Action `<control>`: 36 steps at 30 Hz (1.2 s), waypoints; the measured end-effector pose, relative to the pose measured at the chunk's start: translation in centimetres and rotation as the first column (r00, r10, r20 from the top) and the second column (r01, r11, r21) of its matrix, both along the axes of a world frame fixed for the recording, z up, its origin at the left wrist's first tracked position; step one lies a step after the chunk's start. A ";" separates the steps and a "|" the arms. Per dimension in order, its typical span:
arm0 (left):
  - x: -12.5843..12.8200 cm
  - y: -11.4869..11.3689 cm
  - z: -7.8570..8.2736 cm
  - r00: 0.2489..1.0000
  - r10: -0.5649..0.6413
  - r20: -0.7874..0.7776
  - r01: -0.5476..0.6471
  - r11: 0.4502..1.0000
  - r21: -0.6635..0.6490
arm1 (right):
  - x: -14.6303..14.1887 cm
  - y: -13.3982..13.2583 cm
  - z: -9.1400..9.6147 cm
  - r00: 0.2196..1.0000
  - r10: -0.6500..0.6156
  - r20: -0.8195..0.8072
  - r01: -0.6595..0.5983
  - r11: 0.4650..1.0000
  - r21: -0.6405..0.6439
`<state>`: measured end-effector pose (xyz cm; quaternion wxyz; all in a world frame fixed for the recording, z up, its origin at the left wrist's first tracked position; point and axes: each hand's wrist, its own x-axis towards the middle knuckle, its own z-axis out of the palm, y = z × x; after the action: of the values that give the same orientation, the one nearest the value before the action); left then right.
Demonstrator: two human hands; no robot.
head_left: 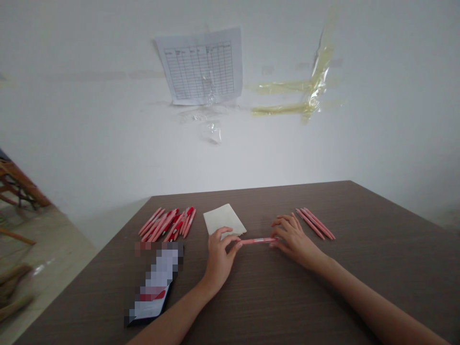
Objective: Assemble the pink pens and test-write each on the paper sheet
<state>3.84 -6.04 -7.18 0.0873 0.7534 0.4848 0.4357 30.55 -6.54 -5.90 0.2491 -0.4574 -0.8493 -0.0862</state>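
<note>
A pink pen (pixel 258 240) lies level between my two hands, low over the dark table. My left hand (pixel 220 256) pinches its left end between thumb and finger, the other fingers curved above. At the other end, the thumb and fingers of my right hand (pixel 293 239) close around the tip and partly hide it. Just behind my left hand is a cream square of paper (pixel 223 219). Right of my right hand, a few pink pens (pixel 318 224) lie side by side at a slant. Several pink and red pens (pixel 167 225) are heaped at the left.
A phone (pixel 156 282), its screen blurred by blocks, lies on the table (pixel 258 306) left of my left forearm. The table's far edge runs along a white wall with a taped printed sheet (pixel 201 67) and yellowish tape strips (pixel 287 87). Wooden furniture (pixel 21 184) stands at far left.
</note>
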 end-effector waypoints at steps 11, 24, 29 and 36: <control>0.1 -0.1 0.1 1.000 -0.002 0.000 0.002 1.000 -0.005 | -0.2 0.0 -0.2 1.000 -0.008 0.009 0.008 1.000 -0.014; 0.0 0.0 0.0 1.000 -0.001 0.011 0.001 1.000 0.022 | -0.2 -0.1 0.1 1.000 -0.003 0.016 0.003 1.000 0.007; 0.0 -0.1 0.2 1.000 -0.003 -0.002 0.004 1.000 0.027 | -0.3 -0.2 0.2 0.999 -0.012 0.033 0.011 1.000 0.011; -0.2 0.0 -0.1 1.000 0.004 -0.004 -0.004 1.000 0.003 | -0.3 -0.2 0.3 0.999 -0.034 0.039 0.034 0.999 0.000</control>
<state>3.69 -6.05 -7.27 0.0842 0.7533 0.4858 0.4352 30.24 -6.76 -5.63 0.2311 -0.4699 -0.8461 -0.0991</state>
